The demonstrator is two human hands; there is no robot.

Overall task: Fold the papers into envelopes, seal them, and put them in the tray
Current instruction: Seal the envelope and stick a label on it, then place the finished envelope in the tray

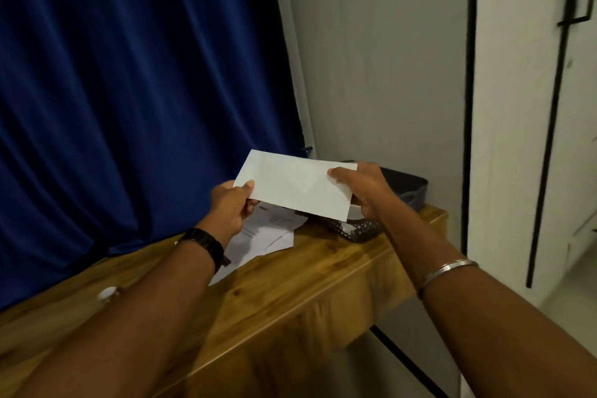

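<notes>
A white envelope is held in the air above the far end of the wooden table. My left hand pinches its left end with the thumb on top. My right hand pinches its right end. Below the envelope lie loose printed papers on the table. A dark lace-patterned tray stands under my right hand, mostly hidden by the envelope and the hand.
A dark grey bin stands at the table's far right corner against the wall. A blue curtain hangs behind the table. A small white round object lies near the left forearm. The table's right edge drops off to the floor.
</notes>
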